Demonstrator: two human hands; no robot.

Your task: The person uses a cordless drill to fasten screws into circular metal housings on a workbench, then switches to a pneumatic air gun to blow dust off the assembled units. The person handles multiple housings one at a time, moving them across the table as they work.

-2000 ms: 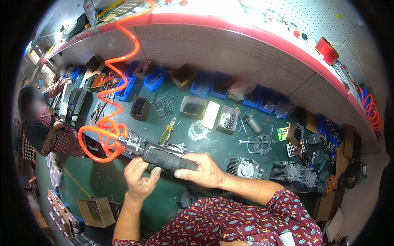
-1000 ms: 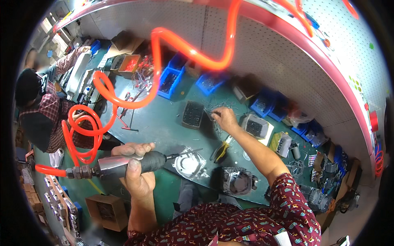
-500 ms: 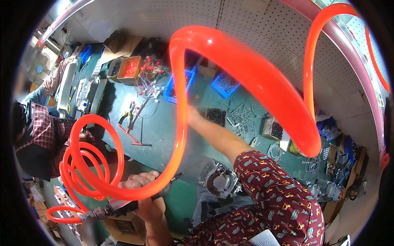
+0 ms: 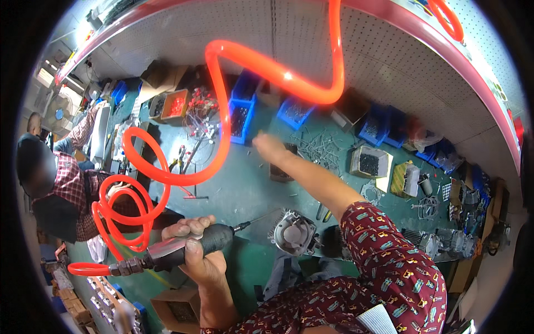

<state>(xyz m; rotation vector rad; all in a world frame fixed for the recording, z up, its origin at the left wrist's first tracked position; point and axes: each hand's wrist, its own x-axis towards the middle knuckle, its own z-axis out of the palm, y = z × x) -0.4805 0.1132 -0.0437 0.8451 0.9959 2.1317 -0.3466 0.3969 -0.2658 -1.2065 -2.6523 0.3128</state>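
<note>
My left hand [image 4: 194, 245] is wrapped round an air screwdriver [image 4: 208, 242] with a dark grip, its long thin bit pointing right toward a round metal motor housing [image 4: 295, 232] at the bench edge. The bit's tip ends just short of the housing, as seen here. A coiled orange air hose [image 4: 192, 177] joins the tool's back end and loops up in front of the bench. My right hand [image 4: 270, 147] reaches across the bench, fingers bent together beside a small box of dark screws [image 4: 281, 171]. What those fingers hold, if anything, is too small to make out.
Blue bins [image 4: 241, 119] of small parts line the back. Loose metal pieces [image 4: 320, 147] lie right of my right hand, beyond them a box of black parts [image 4: 370, 162]. Pliers and red-handled tools [image 4: 192, 196] lie left. A co-worker [image 4: 61, 183] sits at far left.
The orange hose has swung up and left, uncovering my right hand and more bins. My left hand still grips the screwdriver, whose body now shows more clearly.
</note>
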